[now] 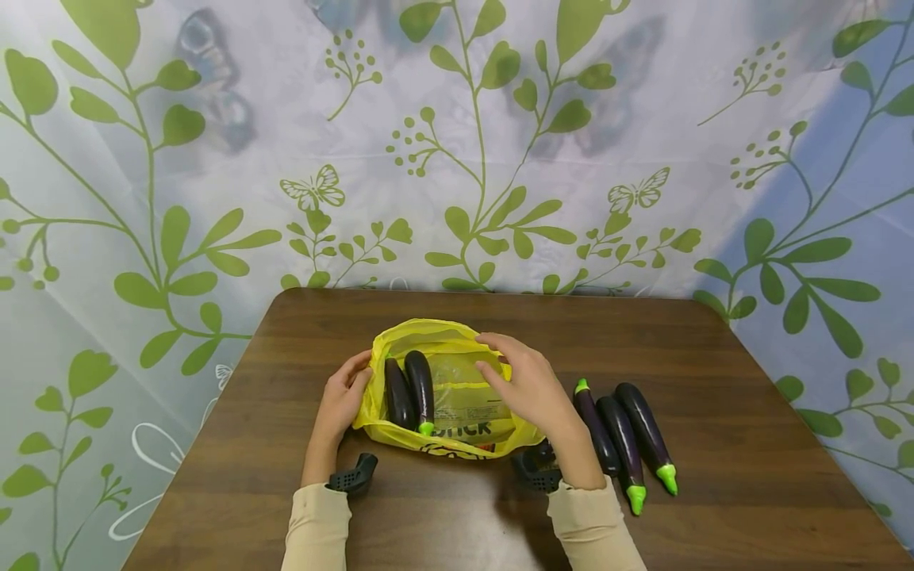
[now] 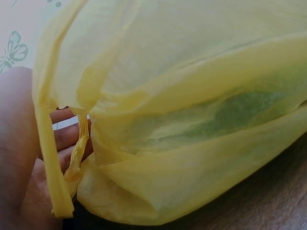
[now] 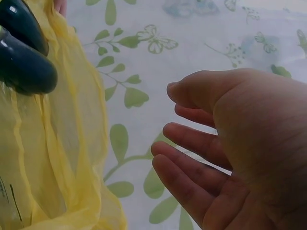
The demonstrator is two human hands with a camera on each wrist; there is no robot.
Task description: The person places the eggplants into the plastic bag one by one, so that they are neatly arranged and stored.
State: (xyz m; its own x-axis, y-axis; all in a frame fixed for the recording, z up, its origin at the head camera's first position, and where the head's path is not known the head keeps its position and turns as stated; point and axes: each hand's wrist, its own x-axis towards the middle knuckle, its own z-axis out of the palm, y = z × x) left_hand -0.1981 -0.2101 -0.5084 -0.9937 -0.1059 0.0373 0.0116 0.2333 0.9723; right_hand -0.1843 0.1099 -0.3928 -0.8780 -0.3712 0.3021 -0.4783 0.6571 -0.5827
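A yellow plastic bag (image 1: 464,392) lies with its mouth wide, two dark purple eggplants (image 1: 420,381) inside toward its left end. At the bag's left rim, my left hand (image 1: 343,396) holds the edge between thumb and fingers; in the left wrist view its fingers (image 2: 67,136) pass behind a bag handle (image 2: 50,158), and their tips are hidden. Over the right side of the mouth hovers my right hand (image 1: 531,388), thumb and fingers spread and nothing in it. The right wrist view shows that hand (image 3: 235,139) apart from the bag (image 3: 72,158).
Right of the bag, several eggplants (image 1: 646,428) with bright green stems lie side by side on the brown wooden table (image 1: 443,523). Part of that group sits behind the right wrist. A curtain (image 1: 428,174) printed with leaves and butterflies hangs behind the far table edge.
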